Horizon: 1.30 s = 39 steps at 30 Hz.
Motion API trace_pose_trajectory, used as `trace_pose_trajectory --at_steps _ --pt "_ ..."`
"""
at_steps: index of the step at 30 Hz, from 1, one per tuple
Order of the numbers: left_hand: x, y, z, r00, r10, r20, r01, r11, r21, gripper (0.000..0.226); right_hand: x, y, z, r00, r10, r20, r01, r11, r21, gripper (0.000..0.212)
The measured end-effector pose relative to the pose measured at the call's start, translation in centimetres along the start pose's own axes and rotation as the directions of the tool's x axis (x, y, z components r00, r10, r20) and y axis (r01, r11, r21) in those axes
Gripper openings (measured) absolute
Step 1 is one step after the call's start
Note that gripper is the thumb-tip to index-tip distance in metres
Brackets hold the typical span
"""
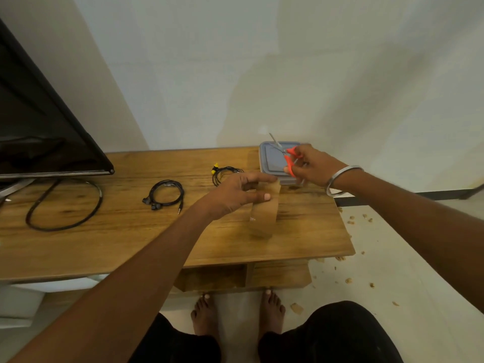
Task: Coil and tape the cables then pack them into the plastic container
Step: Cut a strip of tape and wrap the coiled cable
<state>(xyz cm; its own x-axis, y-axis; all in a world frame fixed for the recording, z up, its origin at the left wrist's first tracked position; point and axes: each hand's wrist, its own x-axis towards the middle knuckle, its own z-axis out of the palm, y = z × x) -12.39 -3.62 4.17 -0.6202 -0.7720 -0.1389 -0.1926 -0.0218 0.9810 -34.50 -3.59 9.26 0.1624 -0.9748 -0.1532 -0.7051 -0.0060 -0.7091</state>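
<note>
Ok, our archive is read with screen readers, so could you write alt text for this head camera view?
Over a wooden table, a person's left hand holds up a roll of brown packing tape while the right hand holds orange-handled scissors above a lidded grey plastic container. Coiled black cables lie on the table.

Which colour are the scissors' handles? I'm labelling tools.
Orange-red, on the scissors in the right hand; head view.

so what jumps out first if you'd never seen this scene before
Above the right end of the wooden table, the right hand holds orange-handled scissors over the lidded plastic container. The left hand holds brown tape just below. Farther left lie coiled black cables.
</note>
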Motion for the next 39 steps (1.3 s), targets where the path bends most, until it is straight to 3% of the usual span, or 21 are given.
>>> trace_pose_trajectory --at_steps 2,5,9,12,17,31,39 --pt "0.1 0.1 0.0 1.0 -0.012 0.0 0.012 1.0 -0.008 0.044 -0.8 0.7 -1.0 0.983 0.061 0.171 -0.024 0.978 -0.208 0.011" --pt "0.1 0.2 0.0 1.0 -0.022 -0.008 0.022 0.999 -0.024 0.045 -2.0 1.6 -2.2 0.899 0.25 0.359 -0.117 0.928 -0.353 0.03" --pt "0.2 0.2 -0.2 0.999 -0.037 -0.009 0.037 0.999 -0.026 0.044 -3.1 1.8 -3.3 0.802 0.377 0.463 -0.112 0.857 -0.504 0.043" --pt "0.3 0.3 0.0 0.998 -0.04 -0.038 0.039 0.999 -0.036 0.04 -3.2 1.8 -3.3 0.752 0.415 0.512 -0.086 0.832 -0.548 0.04" --pt "0.2 0.5 0.7 0.995 0.009 -0.096 -0.01 1.0 -0.013 0.035 -2.6 1.3 -2.6 0.707 0.431 0.561 -0.025 0.808 -0.589 0.036" --pt "-0.1 0.6 0.4 0.998 0.044 -0.035 -0.042 0.998 0.055 0.037 -1.6 0.0 -2.6 0.695 0.429 0.577 0.031 0.784 -0.621 0.034" --pt "-0.1 0.7 0.4 0.998 0.051 -0.027 -0.05 0.998 0.046 0.037 -0.3 -0.9 -2.4 0.688 0.44 0.577 0.042 0.77 -0.637 0.052"
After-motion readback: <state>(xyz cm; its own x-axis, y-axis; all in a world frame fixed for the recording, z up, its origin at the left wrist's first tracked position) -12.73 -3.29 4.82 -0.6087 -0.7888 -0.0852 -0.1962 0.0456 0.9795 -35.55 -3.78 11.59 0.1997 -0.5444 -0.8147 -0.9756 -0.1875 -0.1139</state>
